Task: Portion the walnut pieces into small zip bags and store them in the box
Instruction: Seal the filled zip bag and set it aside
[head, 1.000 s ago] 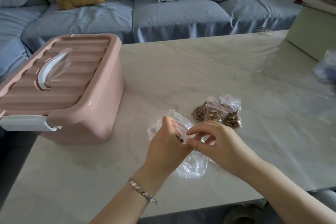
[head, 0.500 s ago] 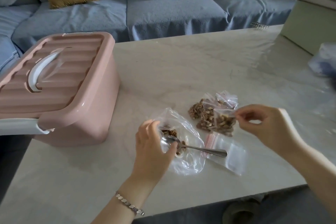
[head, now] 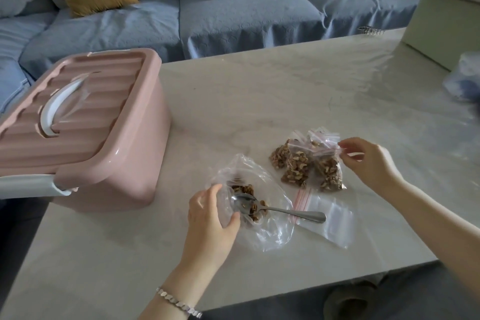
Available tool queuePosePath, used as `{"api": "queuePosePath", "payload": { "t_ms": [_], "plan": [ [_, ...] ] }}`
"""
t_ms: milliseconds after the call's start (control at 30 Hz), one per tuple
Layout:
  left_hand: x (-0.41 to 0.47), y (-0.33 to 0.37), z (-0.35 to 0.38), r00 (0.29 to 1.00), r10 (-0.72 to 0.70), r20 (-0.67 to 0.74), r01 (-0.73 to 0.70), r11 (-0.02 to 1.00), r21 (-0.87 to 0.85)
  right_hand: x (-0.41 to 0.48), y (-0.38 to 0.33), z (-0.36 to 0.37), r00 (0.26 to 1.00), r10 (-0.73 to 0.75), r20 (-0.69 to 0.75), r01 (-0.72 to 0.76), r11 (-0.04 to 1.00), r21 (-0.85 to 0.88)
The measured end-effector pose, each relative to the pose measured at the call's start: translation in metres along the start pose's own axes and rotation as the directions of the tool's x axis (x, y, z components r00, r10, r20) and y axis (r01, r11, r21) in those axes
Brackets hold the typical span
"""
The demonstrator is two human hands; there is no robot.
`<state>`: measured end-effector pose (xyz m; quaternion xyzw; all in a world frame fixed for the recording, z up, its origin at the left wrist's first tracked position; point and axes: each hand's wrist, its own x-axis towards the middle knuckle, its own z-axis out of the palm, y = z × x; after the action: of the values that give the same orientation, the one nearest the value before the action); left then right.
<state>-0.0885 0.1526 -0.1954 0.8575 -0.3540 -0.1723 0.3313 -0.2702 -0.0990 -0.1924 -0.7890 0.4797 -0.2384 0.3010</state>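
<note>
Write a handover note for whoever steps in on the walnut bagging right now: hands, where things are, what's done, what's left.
Left hand grips the mouth of the big clear bag, which holds loose walnuts and the spoon.
Right hand pinches the zip top of a filled small bag, beside the other filled bags.
An empty zip bag lies flat by the spoon handle. Pink box has its lid on.
Done: a few bags filled.
Left: bag the remaining walnuts, open the box, store every bag.

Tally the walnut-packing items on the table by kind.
Pink lidded plastic box: 1
Large clear plastic bag holding loose walnuts: 1
Silver metal spoon: 1
Filled small clear zip bags, overlapping: 3
Stack of empty small zip bags: 1
Total: 7
</note>
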Motion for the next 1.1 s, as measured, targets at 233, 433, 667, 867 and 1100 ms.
{"api": "queuePosePath", "payload": {
  "t_ms": [233, 433, 667, 867, 1100],
  "plan": [
    [0.005, 0.002, 0.004, 1.0, 0.023, -0.02, -0.023, 1.0, 0.013, -0.057, -0.003, -0.004, 0.972, -0.106, 0.212, 0.154, 0.961, -0.228],
    [0.011, 0.004, 0.001, 0.999, -0.012, -0.032, 0.012, 1.0, 0.001, -0.059, 0.008, 0.012, 0.907, 0.116, 0.405, 0.037, 0.936, -0.35],
    [0.01, 0.0, -0.011, 0.99, -0.043, -0.136, 0.043, 0.999, 0.003, -0.049, 0.02, 0.005, 0.915, 0.263, 0.306, -0.235, 0.964, -0.125],
    [0.007, 0.001, -0.018, 0.989, -0.017, -0.145, 0.022, 0.999, 0.035, -0.048, 0.021, -0.013, 0.954, 0.176, 0.243, -0.154, 0.982, -0.104],
    [0.005, 0.009, -0.012, 0.949, 0.183, -0.259, -0.131, 0.97, 0.205, -0.058, -0.042, -0.037, 0.997, 0.045, 0.068, -0.064, 0.947, 0.315]
  ]
}}
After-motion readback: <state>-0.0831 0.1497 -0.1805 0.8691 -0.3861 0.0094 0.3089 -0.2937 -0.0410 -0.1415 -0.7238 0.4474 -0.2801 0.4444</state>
